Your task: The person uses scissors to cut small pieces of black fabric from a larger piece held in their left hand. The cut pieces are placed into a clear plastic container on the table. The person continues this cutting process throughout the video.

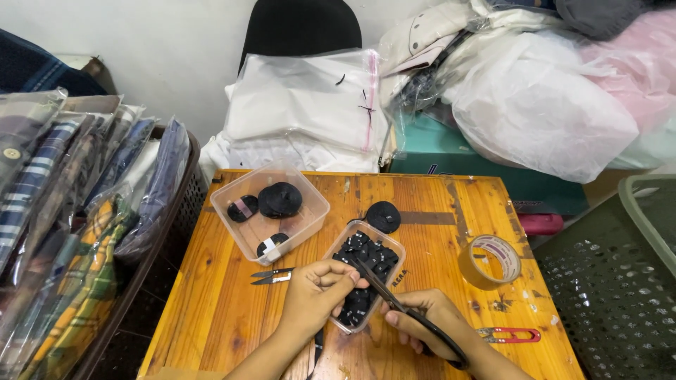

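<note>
Head view: right hand (422, 320) grips scissors (401, 306), left hand (317, 292) pinched (content unclear), near table edge (169, 309).

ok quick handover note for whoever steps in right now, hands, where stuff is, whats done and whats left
Right hand grips black scissors, blades aimed at the left hand, which pinches something small, too hidden to identify.
Both work over the small clear tub of black cut pieces.
Larger tub holds black rolls; a tape roll and red snips lie right.
Done: many pieces in the tub. What is left cannot be judged.

Wooden table (211, 309) with tubs (313, 204), tape roll (491, 261), snips (508, 335).
</note>
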